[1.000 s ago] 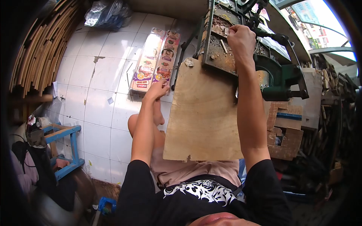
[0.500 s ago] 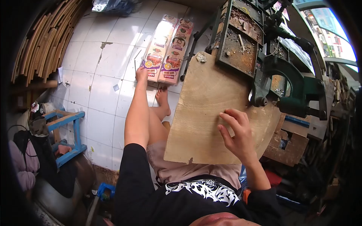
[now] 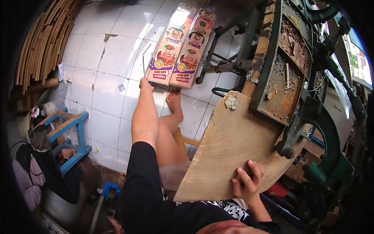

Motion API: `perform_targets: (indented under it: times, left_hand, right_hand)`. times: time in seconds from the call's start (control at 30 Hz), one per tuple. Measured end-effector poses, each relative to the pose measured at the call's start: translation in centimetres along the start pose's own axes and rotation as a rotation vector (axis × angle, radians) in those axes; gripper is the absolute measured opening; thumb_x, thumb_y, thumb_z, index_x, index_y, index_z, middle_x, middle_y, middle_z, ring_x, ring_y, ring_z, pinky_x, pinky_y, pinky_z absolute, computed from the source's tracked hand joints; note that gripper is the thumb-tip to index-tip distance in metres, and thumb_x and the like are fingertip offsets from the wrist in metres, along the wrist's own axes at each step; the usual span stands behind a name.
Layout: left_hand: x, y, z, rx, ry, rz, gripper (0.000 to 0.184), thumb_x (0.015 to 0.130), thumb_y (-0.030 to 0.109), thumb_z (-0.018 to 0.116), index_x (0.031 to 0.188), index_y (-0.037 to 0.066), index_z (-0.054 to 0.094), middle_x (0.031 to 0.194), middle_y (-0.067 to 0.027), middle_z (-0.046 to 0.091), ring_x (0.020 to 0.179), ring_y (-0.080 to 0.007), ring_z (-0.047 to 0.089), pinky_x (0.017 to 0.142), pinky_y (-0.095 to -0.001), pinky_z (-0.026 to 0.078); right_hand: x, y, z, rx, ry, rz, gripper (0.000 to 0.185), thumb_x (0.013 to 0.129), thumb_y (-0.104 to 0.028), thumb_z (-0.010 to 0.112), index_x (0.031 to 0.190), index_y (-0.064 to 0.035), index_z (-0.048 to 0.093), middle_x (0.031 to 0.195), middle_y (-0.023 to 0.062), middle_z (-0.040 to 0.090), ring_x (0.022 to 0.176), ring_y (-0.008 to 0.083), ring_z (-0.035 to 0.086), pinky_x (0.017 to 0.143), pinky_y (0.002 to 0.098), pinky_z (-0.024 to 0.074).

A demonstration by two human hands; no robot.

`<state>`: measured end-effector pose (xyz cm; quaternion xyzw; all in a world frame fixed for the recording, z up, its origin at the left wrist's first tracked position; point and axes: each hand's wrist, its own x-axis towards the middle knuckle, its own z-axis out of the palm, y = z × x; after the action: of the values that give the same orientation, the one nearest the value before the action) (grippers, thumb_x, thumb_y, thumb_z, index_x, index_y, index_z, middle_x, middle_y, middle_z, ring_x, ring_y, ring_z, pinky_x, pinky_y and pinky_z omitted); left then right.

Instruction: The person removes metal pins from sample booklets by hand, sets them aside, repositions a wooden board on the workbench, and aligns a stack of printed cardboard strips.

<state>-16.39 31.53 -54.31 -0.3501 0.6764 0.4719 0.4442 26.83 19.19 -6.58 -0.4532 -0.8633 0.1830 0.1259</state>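
Observation:
Two long stacks of printed food wrappers (image 3: 166, 58) lie side by side near the floor. My left hand (image 3: 144, 84) is at the near left corner of the left stack, closed on its edge; most of its fingers are hidden. A thin plywood board (image 3: 218, 144) lies across my lap, its far end meeting the green metal machine (image 3: 327, 128). My right hand (image 3: 250, 180) rests on the board near its right side, fingers curled and apart, holding nothing. A pale crumpled lump (image 3: 231, 102) sits on the board's far left corner.
A metal tray (image 3: 281, 87) with debris and small parts stands beside the machine. At far left are bundled wooden strips (image 3: 48, 43) and a blue wooden stool frame (image 3: 80, 132). My bare foot (image 3: 174, 102) rests on white floor tiles (image 3: 107, 97).
The view has shifted, and the board and machine appear further right and lower. My right hand has moved nearer the board's close edge. My left hand stays at the wrapper stack.

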Motion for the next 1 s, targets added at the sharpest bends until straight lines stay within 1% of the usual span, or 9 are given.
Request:
perform_targets:
  times: [0.07, 0.2, 0.3, 0.37, 0.5, 0.7, 0.77, 0.87, 1.0]
  left_hand:
    - [1.0, -0.6, 0.2, -0.044, 0.010, -0.079, 0.056, 0.088, 0.024, 0.057, 0.137, 0.004, 0.041, 0.147, -0.0153, 0.031, 0.135, -0.0276, 0.033, 0.108, -0.0549, 0.027]
    - [1.4, -0.7, 1.3, -0.062, 0.024, -0.115, 0.054, 0.089, 0.027, 0.055, 0.138, 0.009, 0.043, 0.150, -0.0145, 0.031, 0.138, -0.0261, 0.031, 0.110, -0.0553, 0.022]
    - [5.8, -1.1, 0.8, -0.014, -0.103, -0.038, 0.048, 0.091, 0.030, 0.051, 0.136, 0.014, 0.048, 0.143, -0.0112, 0.041, 0.135, -0.0241, 0.035, 0.112, -0.0550, 0.018]
    - [7.6, -2.1, 0.3, -0.072, -0.172, -0.002, 0.064, 0.086, 0.027, 0.060, 0.141, 0.003, 0.038, 0.144, -0.0211, 0.032, 0.131, -0.0306, 0.034, 0.111, -0.0524, 0.025]
    - [4.6, -1.6, 0.8, -0.130, -0.245, -0.010, 0.058, 0.087, 0.027, 0.061, 0.139, 0.007, 0.045, 0.146, -0.0140, 0.038, 0.137, -0.0292, 0.030, 0.111, -0.0519, 0.024]
    - [6.0, -2.1, 0.9, -0.005, -0.118, 0.037, 0.050, 0.079, 0.023, 0.070, 0.125, 0.009, 0.059, 0.136, -0.0098, 0.048, 0.125, -0.0284, 0.039, 0.107, -0.0453, 0.027]
    - [7.0, -2.6, 0.9, -0.064, -0.166, 0.065, 0.057, 0.075, 0.022, 0.074, 0.128, 0.008, 0.058, 0.129, -0.0107, 0.051, 0.117, -0.0276, 0.040, 0.099, -0.0436, 0.032]
    - [6.7, -2.7, 1.3, -0.017, -0.057, 0.061, 0.060, 0.072, 0.023, 0.077, 0.127, 0.007, 0.058, 0.123, -0.0112, 0.052, 0.110, -0.0252, 0.040, 0.094, -0.0424, 0.032]
    - [6.1, -2.7, 1.4, -0.042, -0.096, 0.062, 0.055, 0.071, 0.024, 0.078, 0.121, 0.008, 0.061, 0.122, -0.0095, 0.054, 0.107, -0.0217, 0.039, 0.095, -0.0442, 0.028]
  right_hand:
    - [-0.6, 0.1, 0.1, -0.015, -0.013, 0.019, 0.034, 0.078, -0.027, 0.074, 0.109, -0.0142, 0.068, 0.127, 0.0162, 0.051, 0.109, 0.0337, 0.047, 0.092, 0.0459, 0.0406]
    - [-0.8, 0.3, 0.0, -0.018, -0.023, 0.018, 0.031, 0.079, -0.029, 0.073, 0.107, -0.0173, 0.068, 0.127, 0.0140, 0.051, 0.108, 0.0317, 0.047, 0.090, 0.0446, 0.0396]
    - [-1.0, 0.4, 0.2, -0.004, -0.002, 0.020, 0.031, 0.079, -0.029, 0.072, 0.107, -0.0173, 0.068, 0.127, 0.0133, 0.051, 0.107, 0.0305, 0.047, 0.089, 0.0444, 0.0396]
    - [-0.9, 0.2, 0.0, -0.002, -0.011, 0.042, 0.030, 0.079, -0.030, 0.072, 0.107, -0.0187, 0.068, 0.125, 0.0114, 0.051, 0.106, 0.0293, 0.047, 0.089, 0.0437, 0.0393]
    - [-0.9, 0.2, 0.1, -0.030, -0.016, 0.059, 0.029, 0.078, -0.030, 0.072, 0.106, -0.0221, 0.068, 0.121, 0.0083, 0.052, 0.105, 0.0277, 0.046, 0.088, 0.0421, 0.0386]
    - [-0.9, 0.3, 0.2, -0.016, 0.011, 0.047, 0.029, 0.079, -0.033, 0.071, 0.106, -0.0228, 0.068, 0.120, 0.0079, 0.052, 0.104, 0.0271, 0.046, 0.087, 0.0410, 0.0386]
    - [-1.1, 0.5, 0.2, -0.008, -0.001, -0.002, 0.031, 0.082, -0.032, 0.068, 0.108, -0.0160, 0.065, 0.124, 0.0169, 0.053, 0.110, 0.0347, 0.047, 0.094, 0.0465, 0.0385]
    - [-0.6, 0.2, 0.2, -0.017, 0.023, 0.044, 0.028, 0.080, -0.033, 0.070, 0.105, -0.0214, 0.069, 0.120, 0.0085, 0.053, 0.103, 0.0272, 0.047, 0.086, 0.0399, 0.0391]
    - [-0.3, 0.1, 0.3, -0.013, 0.031, 0.040, 0.028, 0.080, -0.033, 0.070, 0.104, -0.0204, 0.069, 0.121, 0.0090, 0.054, 0.103, 0.0275, 0.047, 0.086, 0.0404, 0.0394]
